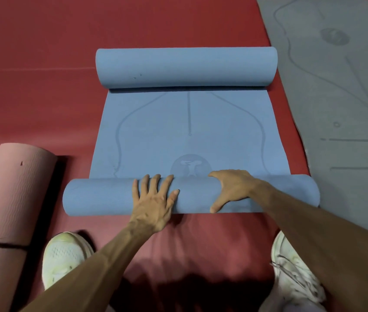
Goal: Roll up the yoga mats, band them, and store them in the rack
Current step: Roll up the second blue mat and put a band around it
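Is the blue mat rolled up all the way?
No, the blue yoga mat has a flat stretch lying open between its two rolled ends.

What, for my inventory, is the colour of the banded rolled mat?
Pink mat, wavy-ribbed; head view.

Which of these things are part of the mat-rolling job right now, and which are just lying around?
In hand: blue mat, its near roll under the left hand and right hand.

Lying by: pink rolled mat, already wearing a black band; flat grey mat, not yet rolled; red floor.
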### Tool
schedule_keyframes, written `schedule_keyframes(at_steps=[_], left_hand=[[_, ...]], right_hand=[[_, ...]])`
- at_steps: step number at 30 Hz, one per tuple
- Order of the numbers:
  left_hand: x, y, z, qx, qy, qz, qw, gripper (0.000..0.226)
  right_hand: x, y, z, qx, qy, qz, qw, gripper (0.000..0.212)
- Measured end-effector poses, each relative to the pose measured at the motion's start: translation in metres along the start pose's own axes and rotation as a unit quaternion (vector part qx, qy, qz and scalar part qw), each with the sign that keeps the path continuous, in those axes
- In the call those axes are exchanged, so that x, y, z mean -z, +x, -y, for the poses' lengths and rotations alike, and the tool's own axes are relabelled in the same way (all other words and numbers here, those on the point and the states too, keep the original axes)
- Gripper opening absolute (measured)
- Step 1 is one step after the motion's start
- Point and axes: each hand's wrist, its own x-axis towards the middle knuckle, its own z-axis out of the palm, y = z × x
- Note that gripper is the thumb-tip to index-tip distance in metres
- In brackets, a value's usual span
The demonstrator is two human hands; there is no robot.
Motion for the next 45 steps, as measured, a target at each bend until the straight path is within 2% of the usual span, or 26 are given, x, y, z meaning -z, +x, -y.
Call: schedule_keyframes(at_steps=[3, 7, 12, 14, 16, 18, 23, 26, 28, 31, 36, 41, 45], left_hand=[[-0.002, 0.001, 0.002, -0.004, 0.012, 0.002, 1.000, 0.107], [0.001, 0.009, 0.002, 0.002, 0.015, -0.023, 1.000, 0.106], [0.013, 0.035, 0.002, 0.010, 0.017, 0.002, 1.000, 0.088], [0.017, 0.048, 0.003, 0.005, 0.005, -0.001, 1.000, 0.067], [0.020, 0.060, 0.003, 0.002, -0.006, -0.008, 1.000, 0.054], [0.024, 0.071, 0.003, 0.007, -0.018, -0.004, 1.000, 0.053], [0.033, 0.104, 0.006, 0.020, -0.064, 0.043, 0.997, 0.047], [0.034, 0.115, 0.008, 0.031, -0.086, 0.031, 0.995, 0.044], [0.036, 0.118, 0.006, 0.035, -0.093, 0.012, 0.995, 0.041], [0.041, 0.122, 0.004, 0.038, -0.078, 0.010, 0.996, 0.041], [0.042, 0.120, 0.003, 0.024, -0.066, -0.001, 0.998, 0.042], [0.032, 0.105, 0.003, -0.017, 0.001, -0.058, 0.998, 0.044], [0.030, 0.087, 0.005, -0.035, -0.005, -0.047, 0.998, 0.068]], right_hand=[[-0.009, -0.005, 0.001, 0.009, -0.014, -0.036, 0.999, 0.110], [-0.023, -0.011, -0.005, 0.039, -0.034, -0.114, 0.992, 0.106], [-0.042, -0.019, -0.006, 0.085, -0.057, -0.258, 0.961, 0.097], [-0.049, -0.018, -0.004, 0.091, -0.117, -0.292, 0.945, 0.105], [-0.051, -0.016, -0.001, 0.083, -0.151, -0.277, 0.945, 0.118], [-0.051, -0.014, 0.004, 0.071, -0.166, -0.274, 0.945, 0.125], [-0.055, 0.001, 0.020, 0.023, -0.177, -0.296, 0.938, 0.134], [-0.052, 0.014, 0.021, 0.004, -0.171, -0.304, 0.937, 0.138], [-0.050, 0.022, 0.018, 0.005, -0.168, -0.308, 0.936, 0.135], [-0.045, 0.030, 0.016, 0.006, -0.181, -0.337, 0.924, 0.117], [-0.031, 0.042, 0.006, 0.047, -0.181, -0.360, 0.914, 0.103], [0.000, 0.047, 0.004, 0.054, -0.168, -0.238, 0.955, 0.088], [0.019, 0.046, 0.002, 0.061, -0.134, -0.163, 0.975, 0.088]])
